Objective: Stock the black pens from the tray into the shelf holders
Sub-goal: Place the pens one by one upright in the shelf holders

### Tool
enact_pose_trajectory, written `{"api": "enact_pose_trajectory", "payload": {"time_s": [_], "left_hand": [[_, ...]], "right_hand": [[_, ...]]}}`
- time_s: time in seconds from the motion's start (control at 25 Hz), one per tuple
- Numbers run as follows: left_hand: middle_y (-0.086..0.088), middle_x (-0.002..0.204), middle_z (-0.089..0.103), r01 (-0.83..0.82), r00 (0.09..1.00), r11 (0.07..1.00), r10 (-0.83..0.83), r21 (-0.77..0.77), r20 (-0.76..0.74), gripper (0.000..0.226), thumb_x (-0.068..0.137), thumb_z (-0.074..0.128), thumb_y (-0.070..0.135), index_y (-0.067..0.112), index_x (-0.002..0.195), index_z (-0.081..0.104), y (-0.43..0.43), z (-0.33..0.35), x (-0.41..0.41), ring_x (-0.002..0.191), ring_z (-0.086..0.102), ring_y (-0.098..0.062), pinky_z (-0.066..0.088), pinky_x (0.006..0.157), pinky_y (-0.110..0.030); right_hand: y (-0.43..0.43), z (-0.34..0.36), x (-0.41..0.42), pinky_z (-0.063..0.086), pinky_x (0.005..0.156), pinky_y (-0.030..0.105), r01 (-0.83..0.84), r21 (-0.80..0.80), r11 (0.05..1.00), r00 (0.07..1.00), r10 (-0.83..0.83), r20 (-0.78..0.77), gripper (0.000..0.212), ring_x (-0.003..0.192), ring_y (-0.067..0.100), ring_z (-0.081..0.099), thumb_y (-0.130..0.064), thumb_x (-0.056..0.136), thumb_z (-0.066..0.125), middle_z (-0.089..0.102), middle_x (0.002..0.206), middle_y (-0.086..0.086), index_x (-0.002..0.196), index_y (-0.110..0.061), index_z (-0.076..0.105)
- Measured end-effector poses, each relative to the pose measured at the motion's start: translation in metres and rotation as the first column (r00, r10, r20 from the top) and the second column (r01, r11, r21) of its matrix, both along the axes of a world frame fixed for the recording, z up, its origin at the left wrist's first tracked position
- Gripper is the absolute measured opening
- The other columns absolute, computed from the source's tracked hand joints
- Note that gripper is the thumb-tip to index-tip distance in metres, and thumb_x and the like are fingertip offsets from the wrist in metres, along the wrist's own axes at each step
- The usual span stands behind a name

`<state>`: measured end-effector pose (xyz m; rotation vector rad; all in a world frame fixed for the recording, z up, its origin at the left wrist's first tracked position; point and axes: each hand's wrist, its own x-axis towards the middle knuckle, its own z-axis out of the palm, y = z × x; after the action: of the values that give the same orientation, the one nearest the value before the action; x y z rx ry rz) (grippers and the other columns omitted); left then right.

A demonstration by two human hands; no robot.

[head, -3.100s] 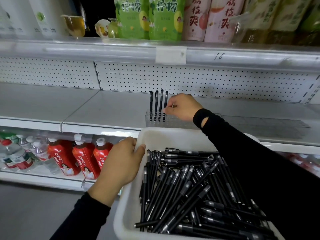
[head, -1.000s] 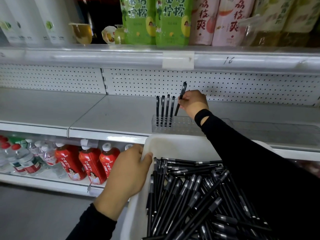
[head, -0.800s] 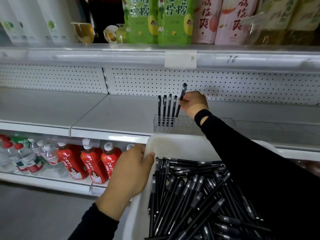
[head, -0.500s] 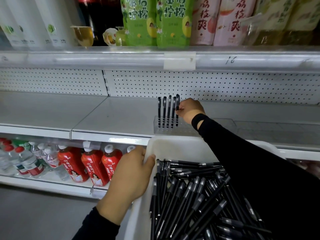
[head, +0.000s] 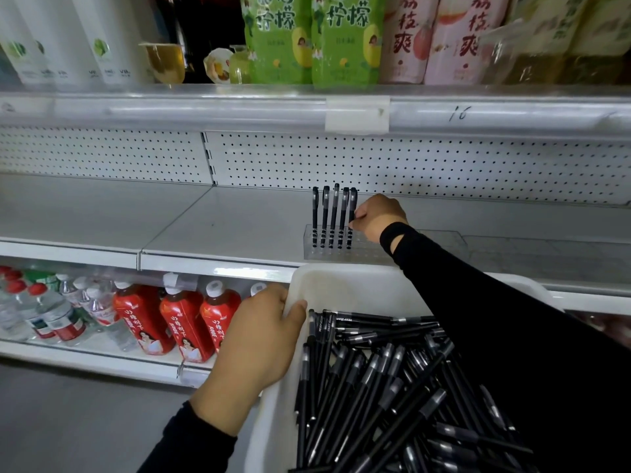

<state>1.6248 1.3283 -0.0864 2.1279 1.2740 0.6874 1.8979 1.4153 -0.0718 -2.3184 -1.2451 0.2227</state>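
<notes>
A white tray (head: 341, 281) full of black pens (head: 375, 380) is held at the lower right. My left hand (head: 259, 343) grips its left rim. On the middle shelf stands a clear pen holder (head: 368, 249) with several black pens upright in its left end. My right hand (head: 377, 216) pinches the rightmost upright pen (head: 352, 208), which stands in its hole. The black sleeve hides part of the holder and of the tray.
The grey shelf (head: 222, 227) has a perforated back panel. More clear holders (head: 546, 247) lie to the right. Red bottles (head: 184, 322) and water bottles (head: 44, 308) fill the shelf below. Drink pouches (head: 307, 35) stand on the shelf above.
My right hand has lowered a tilted pen into the holder beside the others, where it now stands upright. The left hand keeps its grip on the tray.
</notes>
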Motion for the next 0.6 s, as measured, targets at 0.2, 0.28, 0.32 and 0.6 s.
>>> {"api": "enact_pose_trajectory", "payload": {"time_s": [0.2,0.28,0.32,0.6], "left_hand": [[0.0,0.075,0.068,0.0,1.0,1.0,0.0,-0.015,-0.001,0.025,0.098,0.053,0.035,0.015,0.087,0.062,-0.001,0.002,-0.001,0.072,0.063,-0.018,0.048,0.066,-0.035],[-0.001,0.077,0.068,-0.001,1.0,1.0,0.001,-0.02,-0.002,0.025,0.098,0.053,0.035,0.015,0.088,0.062,-0.001,0.002,-0.001,0.074,0.063,-0.019,0.05,0.069,-0.036],[-0.001,0.077,0.068,0.001,1.0,1.0,-0.001,-0.022,0.001,0.025,0.098,0.053,0.035,0.015,0.088,0.062,-0.001,0.002,-0.001,0.074,0.063,-0.019,0.051,0.069,-0.037],[0.002,0.07,0.062,-0.008,1.0,1.0,0.008,-0.001,-0.013,0.026,0.099,0.053,0.035,0.017,0.079,0.057,-0.004,0.005,0.0,0.065,0.056,-0.01,0.037,0.054,-0.025]], "right_hand": [[-0.03,0.02,-0.005,0.055,0.091,0.031,-0.041,0.025,0.999,0.999,0.04,0.033,0.013,0.097,0.021,0.067,-0.021,0.088,0.069,0.074,0.103,0.002,0.097,-0.016,0.077],[-0.053,0.029,-0.012,0.053,0.083,0.028,-0.089,0.119,0.989,0.994,0.08,0.075,0.012,0.092,0.019,0.066,-0.024,0.09,0.068,0.074,0.094,-0.001,0.09,-0.017,0.077],[-0.064,0.034,-0.017,0.05,0.078,0.026,-0.115,0.139,0.984,0.989,0.1,0.108,0.013,0.088,0.018,0.066,-0.027,0.09,0.067,0.073,0.09,-0.002,0.088,-0.017,0.076],[-0.13,0.055,-0.06,0.047,0.065,0.019,-0.535,-0.158,0.83,0.832,0.55,0.07,0.008,0.063,-0.003,0.063,-0.031,0.09,0.071,0.068,0.07,-0.015,0.087,-0.024,0.075]]}}
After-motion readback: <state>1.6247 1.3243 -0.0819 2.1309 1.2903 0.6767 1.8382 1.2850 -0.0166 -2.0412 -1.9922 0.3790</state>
